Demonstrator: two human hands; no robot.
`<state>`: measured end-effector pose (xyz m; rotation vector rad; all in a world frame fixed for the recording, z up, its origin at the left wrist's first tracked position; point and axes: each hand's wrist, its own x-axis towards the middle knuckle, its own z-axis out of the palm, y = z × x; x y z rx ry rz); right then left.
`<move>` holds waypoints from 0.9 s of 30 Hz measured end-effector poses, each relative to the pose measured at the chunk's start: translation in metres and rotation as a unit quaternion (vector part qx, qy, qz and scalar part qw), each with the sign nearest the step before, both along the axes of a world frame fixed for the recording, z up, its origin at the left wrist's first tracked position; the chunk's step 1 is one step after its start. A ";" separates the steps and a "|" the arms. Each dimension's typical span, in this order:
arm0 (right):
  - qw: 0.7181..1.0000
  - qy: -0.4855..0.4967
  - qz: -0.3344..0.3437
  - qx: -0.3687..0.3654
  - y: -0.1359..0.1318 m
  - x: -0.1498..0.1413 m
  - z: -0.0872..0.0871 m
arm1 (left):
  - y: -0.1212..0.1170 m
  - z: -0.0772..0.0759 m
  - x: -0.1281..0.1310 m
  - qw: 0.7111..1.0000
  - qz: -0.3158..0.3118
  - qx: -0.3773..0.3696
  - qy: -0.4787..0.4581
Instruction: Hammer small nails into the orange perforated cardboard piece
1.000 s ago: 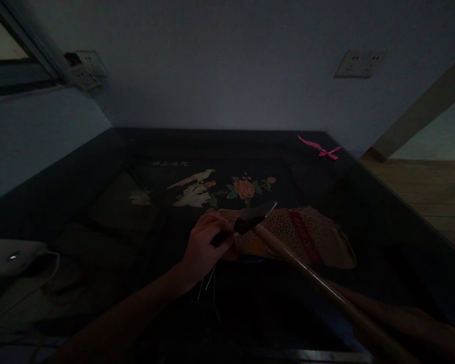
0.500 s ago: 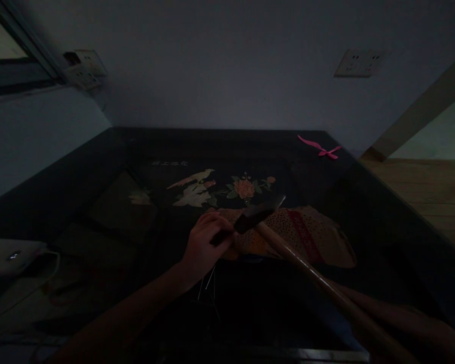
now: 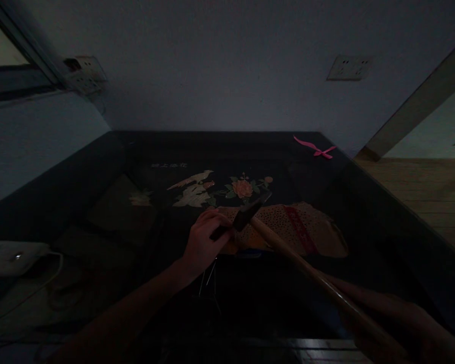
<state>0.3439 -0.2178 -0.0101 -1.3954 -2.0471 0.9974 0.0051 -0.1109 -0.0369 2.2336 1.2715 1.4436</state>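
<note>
My left hand is closed in a pinch on a small dark rod-like thing at the left end of a tan perforated piece with a red band, lying on the dark glass table. My right hand, at the bottom right and mostly in shadow, grips the wooden handle of a hammer. The dark hammer head hovers right over the rod, touching or nearly touching it.
A bird-and-flower picture shows under the glass behind the piece. A pink ribbon lies at the far right corner. A white device with a cable sits at the left. Thin metal nails lie below my left hand. Wall sockets are behind.
The hammer head rose slightly, then came down and to the left over the rod. My left hand has kept its pinch in place. The view shifted a little.
</note>
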 end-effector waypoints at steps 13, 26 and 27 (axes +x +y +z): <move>0.927 0.245 -0.270 -0.081 -0.042 -0.047 0.000 | -0.001 0.015 0.000 0.998 -0.020 -0.050 0.039; 0.711 0.593 -0.178 -0.334 -0.061 -0.087 -0.043 | -0.058 0.003 -0.067 0.963 0.050 -0.176 0.200; 0.710 0.592 -0.168 -0.343 -0.060 -0.090 -0.041 | -0.064 -0.004 -0.067 0.951 0.048 -0.204 0.226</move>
